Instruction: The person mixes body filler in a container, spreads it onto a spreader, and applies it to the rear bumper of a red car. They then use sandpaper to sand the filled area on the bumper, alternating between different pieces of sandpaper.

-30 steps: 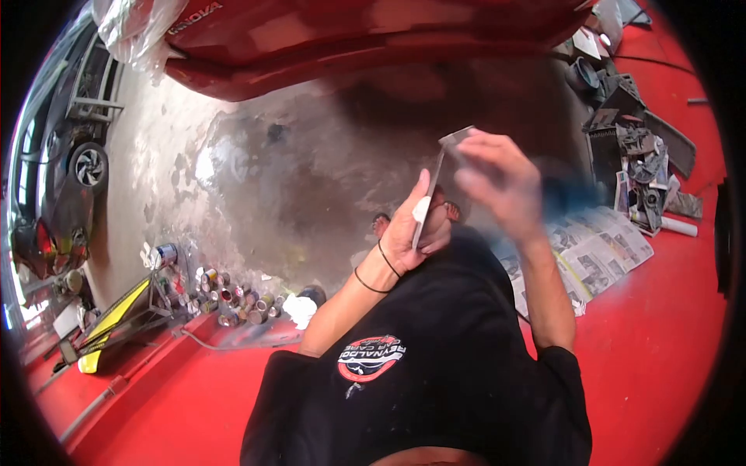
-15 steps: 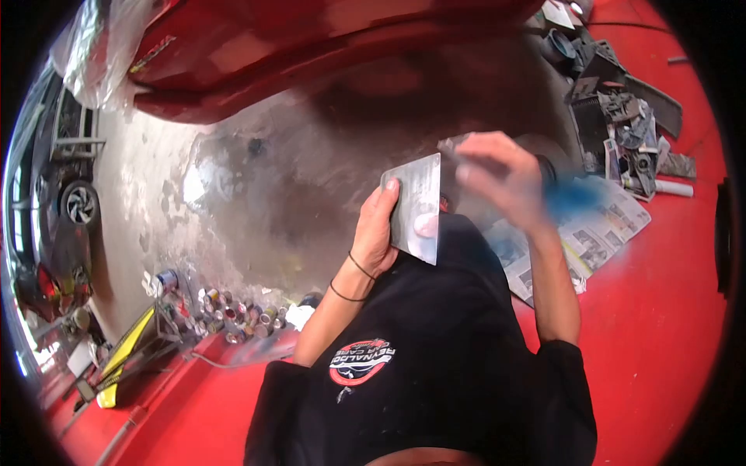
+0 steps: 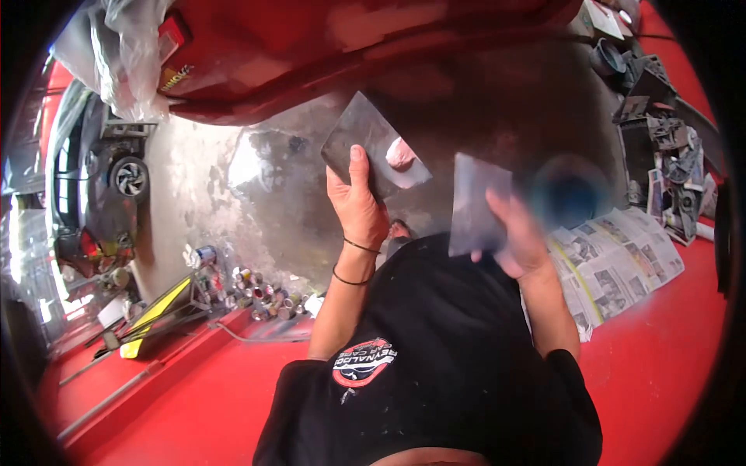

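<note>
My left hand (image 3: pixel 357 198) grips a flat grey plate (image 3: pixel 361 128), with the thumb on its upper face. A pink lump of paste (image 3: pixel 400 154) sits near the plate's right corner. To the right, my right hand (image 3: pixel 519 233) holds a thin, translucent grey sheet (image 3: pixel 480 203) by its right side, fingers partly blurred. Plate and sheet are apart, both above the grey floor and near the black shirt.
A red car body (image 3: pixel 350 39) with lighter patches spans the top. Newspaper (image 3: pixel 618 268) lies at the right, below a pile of parts (image 3: pixel 668 147). Small cans (image 3: pixel 264 295) stand at lower left, near a yellow piece (image 3: pixel 159 314). A dark car (image 3: pixel 85 194) is at far left.
The plate in my left hand has moved up and left and turned, so the pink lump shows fully. My right hand has moved lower, and the sheet in it is now plainly visible.
</note>
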### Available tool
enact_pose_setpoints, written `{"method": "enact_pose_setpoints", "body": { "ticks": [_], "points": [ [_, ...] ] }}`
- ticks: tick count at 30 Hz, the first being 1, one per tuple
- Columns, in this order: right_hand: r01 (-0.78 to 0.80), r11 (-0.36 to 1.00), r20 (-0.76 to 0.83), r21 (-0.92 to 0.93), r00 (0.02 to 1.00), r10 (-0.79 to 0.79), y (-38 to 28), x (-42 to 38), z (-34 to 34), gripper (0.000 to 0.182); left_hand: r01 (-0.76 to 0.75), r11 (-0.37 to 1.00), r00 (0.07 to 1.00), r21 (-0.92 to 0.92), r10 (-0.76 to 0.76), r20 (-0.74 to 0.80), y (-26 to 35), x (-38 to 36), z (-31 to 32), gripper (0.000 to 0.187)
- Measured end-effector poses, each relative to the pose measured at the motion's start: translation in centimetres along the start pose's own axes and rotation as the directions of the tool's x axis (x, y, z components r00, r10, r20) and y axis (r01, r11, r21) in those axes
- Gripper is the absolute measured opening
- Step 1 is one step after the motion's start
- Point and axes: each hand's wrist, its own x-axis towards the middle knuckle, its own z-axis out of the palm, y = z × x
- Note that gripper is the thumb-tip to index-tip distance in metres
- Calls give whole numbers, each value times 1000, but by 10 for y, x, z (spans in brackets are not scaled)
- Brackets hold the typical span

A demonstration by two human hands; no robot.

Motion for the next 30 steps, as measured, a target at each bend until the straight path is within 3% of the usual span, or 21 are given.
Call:
{"method": "enact_pose_setpoints", "body": {
  "ticks": [2, 6, 9, 12, 18, 20, 24, 26, 27, 28, 30],
  "points": [
    [-98, 991, 28, 86, 995, 96, -19, -2, -15, 32, -156, 984, 988, 87, 156, 3, -11, 3, 37, 35],
    [-153, 967, 153, 203, 981, 123, -72, -3, -38, 32, -300, 931, 953, 208, 302, 23, -40, 2, 104, 34],
    [-163, 940, 143, 301, 982, 125, -91, 5, -76, 28, -248, 965, 969, 91, 246, 32, -62, -6, 155, 35],
    [-110, 936, 41, 335, 994, 102, -105, 10, -104, 25, -178, 980, 983, 88, 182, -40, -88, -10, 194, 31],
    [76, 941, -208, 329, 978, -6, -134, 37, -130, 22, -76, 990, 997, 119, 77, -7, -116, -9, 228, 31],
    [262, 948, -334, 182, 923, -191, -139, 47, -139, 22, -3, 993, 1000, 121, 2, 10, -118, -7, 230, 31],
    [358, 932, -360, 53, 877, -317, -159, 45, -155, 23, 120, 977, 989, 174, -134, 67, -128, 11, 217, 30],
    [343, 893, -280, -293, 862, -423, -161, 32, -161, 25, 72, 920, 977, 384, -142, 157, -130, 23, 202, 31],
    [426, 693, -126, -582, 794, -594, -164, 27, -161, 29, 42, 864, 968, 502, -160, 192, -128, 28, 200, 36],
    [459, 401, 70, -793, 722, -689, -169, 22, -159, 35, -36, 818, 947, 573, -156, 282, -127, 30, 203, 45],
    [439, 100, 230, -893, 636, -736, -181, 12, -136, 32, -133, 780, 875, 611, -197, 442, -123, 36, 208, 52]
  ]
}}
